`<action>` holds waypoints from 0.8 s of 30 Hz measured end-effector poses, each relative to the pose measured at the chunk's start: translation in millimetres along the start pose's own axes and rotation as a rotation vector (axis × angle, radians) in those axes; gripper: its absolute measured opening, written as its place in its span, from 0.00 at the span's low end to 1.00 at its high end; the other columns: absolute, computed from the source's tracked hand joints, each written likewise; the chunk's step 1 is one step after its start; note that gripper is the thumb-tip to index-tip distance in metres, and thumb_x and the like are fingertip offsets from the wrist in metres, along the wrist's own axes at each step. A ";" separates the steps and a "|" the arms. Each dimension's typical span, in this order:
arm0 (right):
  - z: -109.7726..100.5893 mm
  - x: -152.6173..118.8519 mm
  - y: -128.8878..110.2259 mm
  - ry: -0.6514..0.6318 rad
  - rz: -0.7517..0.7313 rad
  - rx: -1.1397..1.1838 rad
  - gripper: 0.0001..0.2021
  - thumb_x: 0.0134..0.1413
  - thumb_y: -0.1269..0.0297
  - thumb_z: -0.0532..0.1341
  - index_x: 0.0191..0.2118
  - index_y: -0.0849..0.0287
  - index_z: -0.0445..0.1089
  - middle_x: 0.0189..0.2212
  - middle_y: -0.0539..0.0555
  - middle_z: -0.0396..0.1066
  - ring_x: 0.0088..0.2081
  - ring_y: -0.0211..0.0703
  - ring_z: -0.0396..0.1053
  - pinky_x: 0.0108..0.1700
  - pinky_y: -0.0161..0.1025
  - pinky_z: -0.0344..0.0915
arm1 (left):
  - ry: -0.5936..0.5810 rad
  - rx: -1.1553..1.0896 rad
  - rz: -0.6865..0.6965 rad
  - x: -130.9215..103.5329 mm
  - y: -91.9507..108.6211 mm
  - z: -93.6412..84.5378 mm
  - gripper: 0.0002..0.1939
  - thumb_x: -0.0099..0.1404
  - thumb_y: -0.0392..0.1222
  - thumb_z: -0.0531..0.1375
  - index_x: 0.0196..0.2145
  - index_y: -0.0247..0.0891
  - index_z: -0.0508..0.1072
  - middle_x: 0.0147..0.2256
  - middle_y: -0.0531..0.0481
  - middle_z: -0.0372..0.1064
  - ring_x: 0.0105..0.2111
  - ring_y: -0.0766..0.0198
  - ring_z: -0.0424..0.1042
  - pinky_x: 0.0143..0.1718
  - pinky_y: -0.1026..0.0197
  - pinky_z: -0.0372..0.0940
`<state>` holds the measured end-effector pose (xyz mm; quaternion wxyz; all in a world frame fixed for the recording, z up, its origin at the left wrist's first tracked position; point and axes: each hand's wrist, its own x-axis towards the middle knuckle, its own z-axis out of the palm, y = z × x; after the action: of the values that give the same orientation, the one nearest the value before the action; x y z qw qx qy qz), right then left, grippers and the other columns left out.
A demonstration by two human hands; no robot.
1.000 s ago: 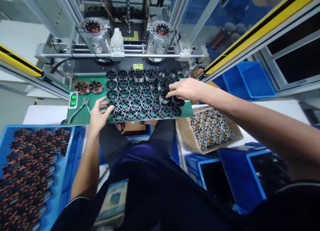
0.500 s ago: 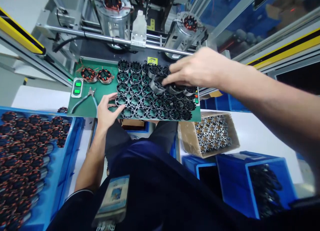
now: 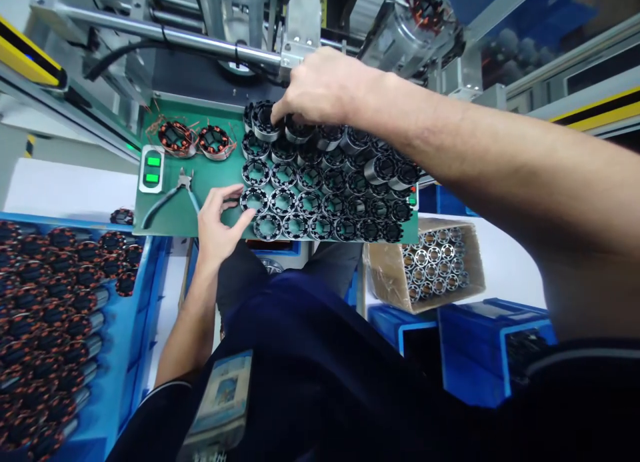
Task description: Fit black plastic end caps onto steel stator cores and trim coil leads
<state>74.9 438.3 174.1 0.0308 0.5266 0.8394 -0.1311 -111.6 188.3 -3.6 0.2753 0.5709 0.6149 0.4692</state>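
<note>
My right hand [image 3: 320, 89] is at the back of the green work board [image 3: 220, 202]. Its fingers grip a bare stator core [image 3: 266, 122], a metal ring with black insulation, raised on the back row; a second core [image 3: 299, 129] sits under the hand. Part of the grip is hidden by the hand itself. Rows of similar cores cover the board's middle and right, some stacked on others. My left hand [image 3: 217, 225] has thumb and fingers apart at the left end of the front rows, around the edge of a core [image 3: 255, 200], gripping nothing.
Two copper-wound stators [image 3: 215, 142] and pliers [image 3: 175, 192] lie left on the board. A blue tray [image 3: 135, 329] of wound stators stands at left. A cardboard box [image 3: 390, 275] of metal rings and blue bins [image 3: 470, 355] are at right. A machine rail [image 3: 200, 39] crosses behind.
My right hand has moved left and back along the rows with the stator core. More cores now show stacked on the right rows. My left hand stays nearly in place; the view has shifted.
</note>
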 end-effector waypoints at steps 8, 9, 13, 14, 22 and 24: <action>13.3 10.4 19.5 -0.159 -0.454 -0.407 0.28 0.65 0.75 0.79 0.65 0.39 0.85 0.42 0.44 0.88 0.70 0.67 0.79 0.74 0.71 0.70 | 0.019 0.011 0.085 0.4 -4.3 1.5 0.25 0.74 0.59 0.73 0.62 0.46 0.80 0.56 0.44 0.81 0.55 0.50 0.83 0.57 0.46 0.83; 13.9 11.6 21.4 -0.155 -0.466 -0.426 0.28 0.65 0.75 0.79 0.65 0.39 0.85 0.41 0.44 0.88 0.70 0.65 0.80 0.73 0.69 0.71 | 0.020 0.016 0.087 0.5 -4.7 1.6 0.25 0.74 0.59 0.73 0.62 0.46 0.81 0.56 0.44 0.81 0.55 0.50 0.83 0.56 0.46 0.83; 18.7 18.3 30.0 -0.131 -0.519 -0.443 0.29 0.61 0.73 0.82 0.63 0.39 0.85 0.38 0.39 0.86 0.67 0.53 0.82 0.72 0.53 0.72 | 0.029 0.045 0.094 0.4 -3.9 2.2 0.25 0.74 0.59 0.72 0.62 0.46 0.81 0.55 0.44 0.81 0.53 0.51 0.83 0.54 0.47 0.83; 21.0 20.7 32.5 -0.124 -0.534 -0.435 0.29 0.61 0.72 0.82 0.63 0.39 0.85 0.37 0.39 0.86 0.67 0.51 0.82 0.71 0.51 0.72 | 0.029 0.049 0.094 0.4 -3.3 2.3 0.25 0.74 0.58 0.72 0.62 0.46 0.81 0.55 0.44 0.81 0.53 0.51 0.83 0.54 0.47 0.83; 18.8 22.5 58.6 -0.082 -0.571 -0.108 0.26 0.50 0.37 0.82 0.44 0.52 0.84 0.26 0.41 0.82 0.61 0.38 0.84 0.62 0.40 0.72 | 0.025 0.062 0.082 0.5 -1.1 0.3 0.24 0.72 0.55 0.73 0.61 0.45 0.82 0.55 0.44 0.81 0.52 0.50 0.83 0.54 0.47 0.83; 6.4 6.8 71.6 -0.038 -0.549 0.000 0.30 0.52 0.39 0.82 0.55 0.49 0.85 0.32 0.42 0.86 0.57 0.41 0.85 0.66 0.44 0.73 | 0.015 0.056 0.070 -1.3 -1.9 0.3 0.24 0.72 0.54 0.73 0.61 0.46 0.81 0.55 0.44 0.81 0.54 0.49 0.83 0.54 0.46 0.83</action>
<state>135.2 472.1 153.2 0.0101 0.2769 0.9499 -0.1444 -111.8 187.2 -5.7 0.2379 0.5959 0.6096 0.4655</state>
